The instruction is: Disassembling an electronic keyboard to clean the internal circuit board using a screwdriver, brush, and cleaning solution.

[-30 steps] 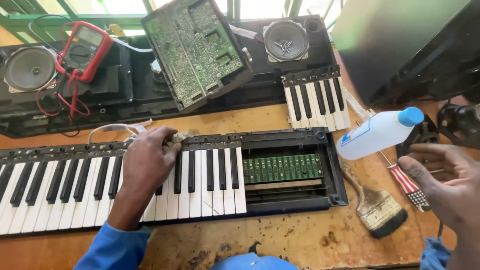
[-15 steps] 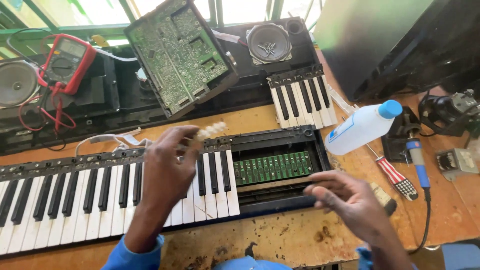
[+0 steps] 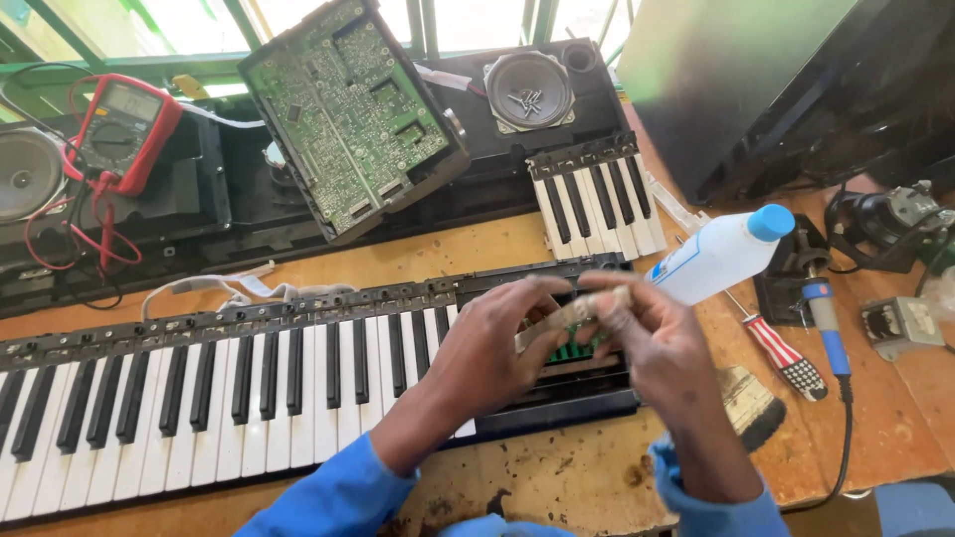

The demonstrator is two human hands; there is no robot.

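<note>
Both hands hide most of the green board (image 3: 572, 350) in the keyboard's open bay. The pale strip (image 3: 569, 316) they pinch is motion-blurred, its kind unclear. At nine o'clock the keyboard (image 3: 199, 398) and a speaker (image 3: 25, 174) run off the edge. The right hand (image 3: 652, 348) covers part of the brush (image 3: 751, 403).

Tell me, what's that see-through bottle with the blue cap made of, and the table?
The see-through bottle with the blue cap looks like cloudy, slightly glossy plastic; light passes through it. The brown table looks like worn, bare wood: matte, with scuffs and dark stains.
</note>
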